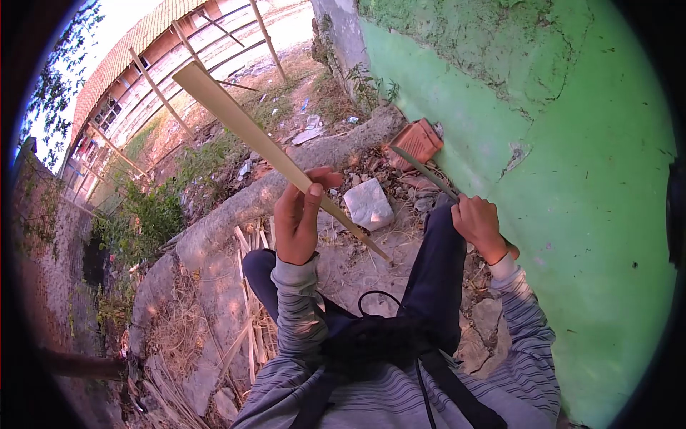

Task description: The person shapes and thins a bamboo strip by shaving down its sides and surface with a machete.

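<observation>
Fingers [312,204] of your left hand [295,227] pinch a pale strip [243,125], angled from ten o'clock past centre; your right hand [477,223] grips a blade [429,171], two o'clock, clear of it. Strip appears already split; remaining work can't be judged.

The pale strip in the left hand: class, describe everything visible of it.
The pale strip is long, flat and yellowish-tan, apparently bamboo or wood. It looks broad and blunt at the far end and tapers to a thin near tip. It slants in the air from upper left to lower right in the picture. The left hand grips it partway along; nothing else visibly touches it.
</observation>
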The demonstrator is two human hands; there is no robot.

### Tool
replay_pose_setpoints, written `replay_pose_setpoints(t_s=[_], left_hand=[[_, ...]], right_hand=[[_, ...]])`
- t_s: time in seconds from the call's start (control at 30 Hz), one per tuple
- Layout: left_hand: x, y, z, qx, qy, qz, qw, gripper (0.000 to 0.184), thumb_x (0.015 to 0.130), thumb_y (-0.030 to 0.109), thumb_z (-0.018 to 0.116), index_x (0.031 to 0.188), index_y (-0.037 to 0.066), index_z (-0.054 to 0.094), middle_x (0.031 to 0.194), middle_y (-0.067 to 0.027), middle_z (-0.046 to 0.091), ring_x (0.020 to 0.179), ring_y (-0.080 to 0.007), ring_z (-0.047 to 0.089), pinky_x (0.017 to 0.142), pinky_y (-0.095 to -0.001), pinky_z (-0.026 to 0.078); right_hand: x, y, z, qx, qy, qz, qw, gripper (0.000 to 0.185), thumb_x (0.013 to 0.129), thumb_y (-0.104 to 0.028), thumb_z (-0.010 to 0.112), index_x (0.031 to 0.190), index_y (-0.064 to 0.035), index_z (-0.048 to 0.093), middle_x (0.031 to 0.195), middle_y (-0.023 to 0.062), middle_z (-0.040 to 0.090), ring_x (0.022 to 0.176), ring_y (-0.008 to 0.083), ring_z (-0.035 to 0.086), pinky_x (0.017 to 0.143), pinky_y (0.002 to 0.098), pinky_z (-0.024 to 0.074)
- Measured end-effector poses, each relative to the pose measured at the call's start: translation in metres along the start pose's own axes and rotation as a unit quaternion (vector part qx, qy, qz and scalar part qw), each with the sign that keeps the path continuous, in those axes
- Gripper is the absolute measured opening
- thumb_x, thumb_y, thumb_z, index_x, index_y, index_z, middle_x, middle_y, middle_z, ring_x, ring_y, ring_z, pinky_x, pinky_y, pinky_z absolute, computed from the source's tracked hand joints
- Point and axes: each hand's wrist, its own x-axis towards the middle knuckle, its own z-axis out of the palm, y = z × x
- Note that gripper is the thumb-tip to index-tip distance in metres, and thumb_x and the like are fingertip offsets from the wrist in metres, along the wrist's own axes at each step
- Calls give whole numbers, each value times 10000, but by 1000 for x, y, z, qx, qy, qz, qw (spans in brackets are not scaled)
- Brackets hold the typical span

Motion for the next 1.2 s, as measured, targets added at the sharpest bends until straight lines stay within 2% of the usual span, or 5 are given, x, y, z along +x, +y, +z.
replay_pose_setpoints(t_s=[0.27,0.47,0.77,1.07,1.2], left_hand=[[-1,-4,-3,18,-10,6,1000,310,1058,217,499,1224,-20,609,1090,-117,711,1060,-191,649,975,-353,465],[0,-2,-5,11,-2,3,1000,315,1064,211,482,1251,-16,595,1085,-131,710,1061,-204,653,965,-358,470],[2,1,-5,24,6,-1,1000,353,1065,221,483,1332,-2,543,1073,-116,712,1018,-180,654,930,-334,472],[9,-6,-8,-21,6,8,1000,465,1071,281,452,1429,-13,416,1138,-159,685,1078,-216,653,990,-376,463],[13,-9,-3,-92,21,28,995,546,1070,384,412,1441,-14,382,1211,-197,637,1119,-262,637,999,-403,466]], right_hand=[[-10,5,-12,-80,-71,-112,988,228,854,-251,576,756,-58,649,607,112,636,571,310,665,528,431,497],[-27,15,11,-175,-97,-142,970,383,836,-214,586,1100,36,705,613,78,645,587,259,676,523,380,493],[-37,24,-14,57,-261,2,964,1016,755,-62,719,1583,-67,130,1088,280,627,974,473,624,846,525,519],[-70,39,15,130,-83,-13,988,949,766,-81,678,1562,-38,163,1163,311,598,999,511,602,857,557,497],[-75,42,5,96,-131,93,982,772,767,-235,727,1424,-18,385,860,223,677,790,444,670,675,534,528]])
